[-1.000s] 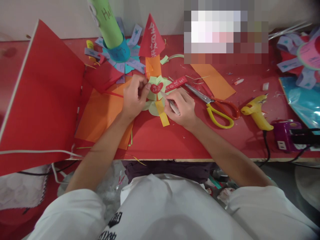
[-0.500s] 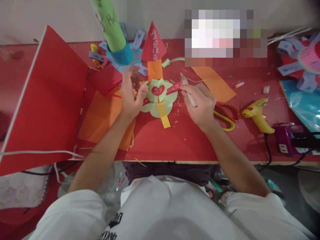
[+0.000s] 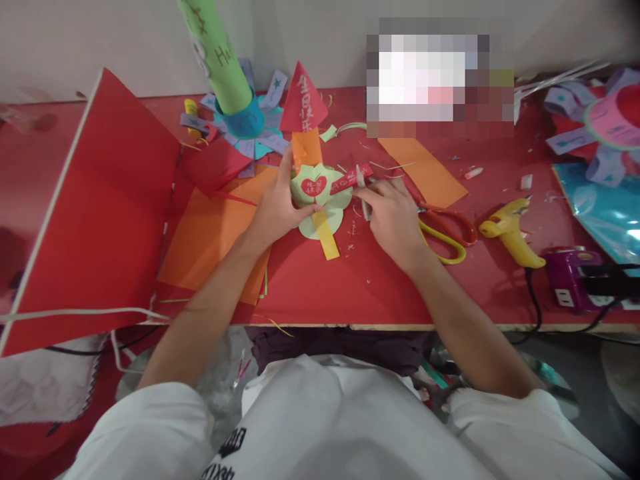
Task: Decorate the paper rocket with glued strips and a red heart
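Paper figure is resting on the red table, between both hands. The left hand is grasping its pale green collar. The right hand is covering the white pen; whether it is pinching cannot be told. Judged step: steadying the figure; the next move is likely calling for light pressure. Its red cone is pointing away from the person; its long axis is running front to back, leaning slightly left.

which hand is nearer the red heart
Left. The left hand is just left of the red heart; the right hand is farther off, to its right.
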Motion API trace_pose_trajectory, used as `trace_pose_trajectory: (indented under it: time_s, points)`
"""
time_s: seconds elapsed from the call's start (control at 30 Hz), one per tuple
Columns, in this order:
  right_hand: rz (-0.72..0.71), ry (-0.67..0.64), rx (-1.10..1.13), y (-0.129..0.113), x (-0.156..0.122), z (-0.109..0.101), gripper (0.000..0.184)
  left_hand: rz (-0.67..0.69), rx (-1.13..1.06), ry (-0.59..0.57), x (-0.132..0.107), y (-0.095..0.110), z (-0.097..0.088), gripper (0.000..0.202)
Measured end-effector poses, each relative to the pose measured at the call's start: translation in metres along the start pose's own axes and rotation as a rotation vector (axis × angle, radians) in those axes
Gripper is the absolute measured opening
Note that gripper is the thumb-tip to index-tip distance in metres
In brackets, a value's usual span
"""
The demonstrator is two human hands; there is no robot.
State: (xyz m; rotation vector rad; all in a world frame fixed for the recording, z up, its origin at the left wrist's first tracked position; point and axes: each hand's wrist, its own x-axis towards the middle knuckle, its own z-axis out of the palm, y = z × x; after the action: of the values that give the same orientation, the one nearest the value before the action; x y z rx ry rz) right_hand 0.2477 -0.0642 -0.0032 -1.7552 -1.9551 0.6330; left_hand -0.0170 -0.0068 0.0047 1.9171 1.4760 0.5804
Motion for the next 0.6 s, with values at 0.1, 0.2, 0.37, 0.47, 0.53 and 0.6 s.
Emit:
trace_pose_trajectory:
  time_s: [0.1,0.2,0.37,0.47,0.53,0.6]
  points:
    - [0.063,0.001,-0.044,0.001,-0.001,-0.001,0.050,-0.025,-0.003,0.010,0.001,0.001,0.000,0.116]
    - [0.153,0.028,-0.008,-0.005,-0.003,-0.006,0.054,0.011,-0.051,0.024,0.000,-0.001,0.001,0.108]
    - [0.211,0.159,0.016,-0.014,-0.005,-0.017,0.069,0.127,-0.182,0.033,0.002,-0.010,0.003,0.103]
    - [0.151,0.211,-0.010,-0.011,-0.005,-0.016,0.065,0.136,-0.198,0.008,0.002,-0.009,0.000,0.099]
    - [0.104,0.217,-0.017,-0.008,-0.004,-0.012,0.059,0.101,-0.156,0.002,0.002,-0.005,-0.003,0.097]
    - [0.080,0.212,-0.014,-0.007,-0.004,-0.009,0.057,0.036,-0.092,-0.026,0.002,-0.001,-0.005,0.098]
